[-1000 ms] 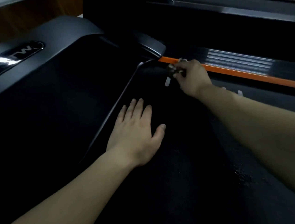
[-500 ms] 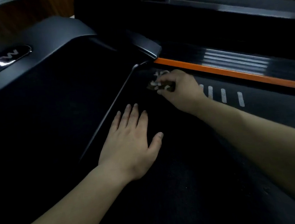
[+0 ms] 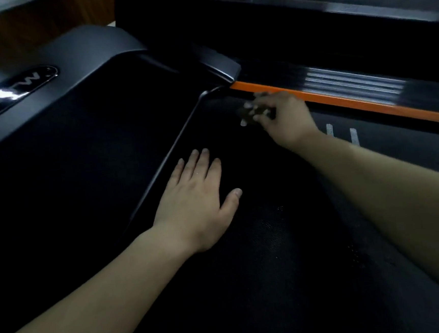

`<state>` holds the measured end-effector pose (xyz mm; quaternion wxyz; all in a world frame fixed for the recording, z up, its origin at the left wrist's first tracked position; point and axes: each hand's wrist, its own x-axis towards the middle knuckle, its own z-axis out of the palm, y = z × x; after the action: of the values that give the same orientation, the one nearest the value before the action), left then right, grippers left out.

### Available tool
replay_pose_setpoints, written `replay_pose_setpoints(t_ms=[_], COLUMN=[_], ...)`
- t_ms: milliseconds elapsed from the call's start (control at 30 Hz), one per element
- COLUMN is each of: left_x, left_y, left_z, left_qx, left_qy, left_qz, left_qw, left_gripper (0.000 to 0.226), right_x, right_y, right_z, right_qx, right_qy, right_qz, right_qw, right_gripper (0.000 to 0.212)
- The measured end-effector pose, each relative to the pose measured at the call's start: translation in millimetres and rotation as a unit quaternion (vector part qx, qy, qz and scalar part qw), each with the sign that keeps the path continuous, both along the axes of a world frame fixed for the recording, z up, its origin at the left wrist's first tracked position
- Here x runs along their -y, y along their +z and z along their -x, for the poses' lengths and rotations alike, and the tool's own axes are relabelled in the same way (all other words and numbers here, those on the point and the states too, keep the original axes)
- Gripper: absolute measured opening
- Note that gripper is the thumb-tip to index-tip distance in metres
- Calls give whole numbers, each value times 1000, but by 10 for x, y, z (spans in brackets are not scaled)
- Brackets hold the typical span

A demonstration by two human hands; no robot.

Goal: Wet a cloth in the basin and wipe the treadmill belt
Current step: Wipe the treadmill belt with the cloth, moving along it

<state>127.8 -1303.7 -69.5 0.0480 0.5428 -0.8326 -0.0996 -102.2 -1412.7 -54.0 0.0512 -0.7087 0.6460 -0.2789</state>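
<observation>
**Black belt, front corner: wipe under way**

Nearest, the treadmill belt (image 3: 275, 267) is dark and textured; wetness cannot be judged in this light. The left hand (image 3: 197, 202) lies flat on it, fingers straight, holding nothing, just beside the edge of the motor cover (image 3: 84, 61).

Risk, as judged: the belt may creep under that bracing palm. The small wad could also snag under the cover's edge or ride up onto the orange strip (image 3: 353, 102), leaving the corner unwiped.

Farther on, the right hand (image 3: 286, 118), blurred, has its fingers curled round the cloth (image 3: 247, 113), a dark bunched piece with pale flecks. The cloth sits at the fingertips, on the hand's left side. Whether it is pressed to the belt or just above it, I cannot tell. Basin not in view.
</observation>
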Motion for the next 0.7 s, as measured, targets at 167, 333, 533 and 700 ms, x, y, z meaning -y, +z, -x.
replay_pose_setpoints(t_ms=[167, 333, 533, 700], left_x=[-112, -281, -301, -311], left_y=[-2, 0, -28, -8], left_z=[-125, -221, -253, -243], left_qx=[29, 44, 33, 40], left_qy=[-5, 6, 7, 9], left_qz=[-1, -8, -10, -17], left_qw=[1000, 999, 999, 999], left_gripper=[87, 83, 95, 92], right_x=[-343, -519, -435, -844], right_y=[-54, -30, -29, 6], right_z=[-351, -182, -349, -295], right_qx=[25, -10, 69, -5], right_qy=[38, 113, -14, 155], right_qz=[-7, -1, -30, -43], right_qw=[999, 994, 997, 987], right_gripper=[34, 36, 36, 36])
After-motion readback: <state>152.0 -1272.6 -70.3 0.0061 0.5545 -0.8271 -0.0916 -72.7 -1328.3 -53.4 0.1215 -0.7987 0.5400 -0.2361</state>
